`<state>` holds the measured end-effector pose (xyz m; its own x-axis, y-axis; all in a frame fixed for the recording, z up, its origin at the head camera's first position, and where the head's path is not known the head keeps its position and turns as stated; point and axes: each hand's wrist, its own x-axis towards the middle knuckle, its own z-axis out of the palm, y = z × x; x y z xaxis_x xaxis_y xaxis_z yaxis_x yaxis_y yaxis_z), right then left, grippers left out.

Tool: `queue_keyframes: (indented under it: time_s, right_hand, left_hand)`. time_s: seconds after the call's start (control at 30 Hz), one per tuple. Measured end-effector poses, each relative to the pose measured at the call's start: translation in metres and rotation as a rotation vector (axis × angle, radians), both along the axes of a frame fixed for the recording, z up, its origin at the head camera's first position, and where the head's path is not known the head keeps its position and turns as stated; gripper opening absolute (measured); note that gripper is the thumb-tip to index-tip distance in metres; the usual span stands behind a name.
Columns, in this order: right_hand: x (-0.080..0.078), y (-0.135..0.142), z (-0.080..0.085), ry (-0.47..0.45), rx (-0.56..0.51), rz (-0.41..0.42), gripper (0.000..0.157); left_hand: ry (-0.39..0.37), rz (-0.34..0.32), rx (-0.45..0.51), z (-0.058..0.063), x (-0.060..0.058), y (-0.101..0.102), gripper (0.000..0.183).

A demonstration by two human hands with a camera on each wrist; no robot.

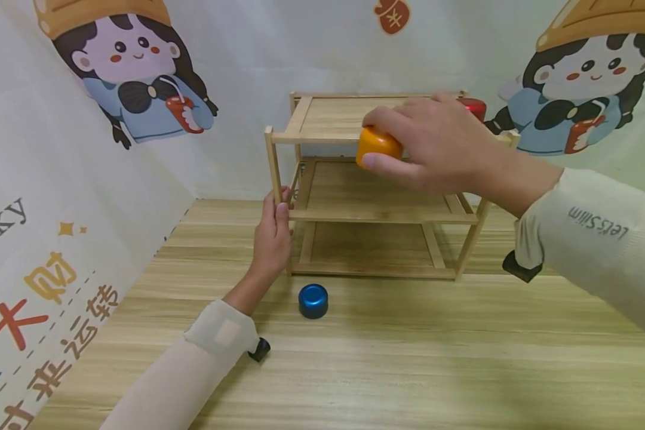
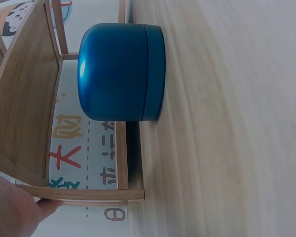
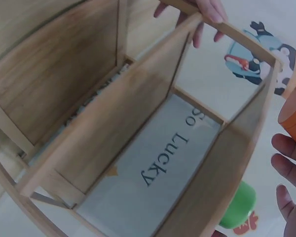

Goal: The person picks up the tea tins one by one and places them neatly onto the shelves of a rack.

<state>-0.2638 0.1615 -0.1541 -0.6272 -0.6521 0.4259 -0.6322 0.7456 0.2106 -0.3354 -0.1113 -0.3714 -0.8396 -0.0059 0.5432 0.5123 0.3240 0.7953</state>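
Your R sleeve (image 1: 596,227) sits nearest, head view; R hand (image 1: 441,143) grips orange jar (image 1: 375,148) before rack (image 1: 349,191), L hand (image 1: 273,233) holds its post (image 1: 273,161). L wrist: blue jar (image 2: 116,74) on table (image 2: 212,123). R wrist: orange jar prob. light, stiff, slick; hold sides.

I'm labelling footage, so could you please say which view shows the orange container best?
The head view: the orange container appears mostly uncovered, held in the right hand. The right wrist view shows only part, cut at the right edge. The left wrist view doesn't show it.
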Motion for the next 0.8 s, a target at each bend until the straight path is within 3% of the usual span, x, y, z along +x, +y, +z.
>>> queue_keyframes:
  time_s: [0.8]
  right_hand:
    - [-0.026,-0.003,0.030,-0.020,-0.053,-0.077,0.057]
  left_hand:
    - [0.004,0.001,-0.009,-0.001,-0.001,-0.001,0.050]
